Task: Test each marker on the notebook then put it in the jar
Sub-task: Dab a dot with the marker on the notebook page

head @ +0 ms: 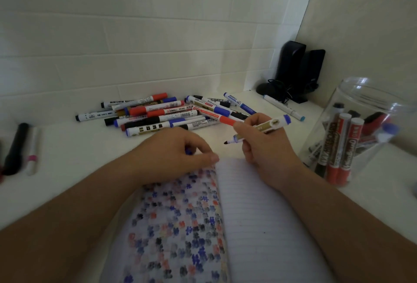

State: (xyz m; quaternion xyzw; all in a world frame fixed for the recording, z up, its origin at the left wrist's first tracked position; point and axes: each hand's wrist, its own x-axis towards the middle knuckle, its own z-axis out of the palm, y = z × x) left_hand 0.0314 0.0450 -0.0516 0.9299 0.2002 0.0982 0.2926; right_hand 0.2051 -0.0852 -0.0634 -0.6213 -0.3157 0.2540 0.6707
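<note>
Testing step in hand: uncapped marker [259,130] pinched in right hand [268,147], tip above notebook [259,215]. Blue cap [188,151] held in curled left hand [178,154]. Next, judged: stroke on blank page, recapping, drop into jar [361,129].

Dim, soft indoor light, and we see through a wide-angle lens.

We find the scene underlit and greyish, with no hard shadows. Small glints sit on the rim of the clear jar [370,93]. The pile of markers [162,113] reads fairly sharp to us, while the notebook [259,226] pattern near the bottom edge blurs. Our forearms stretch and the wall lines bend toward the frame edges.
</note>
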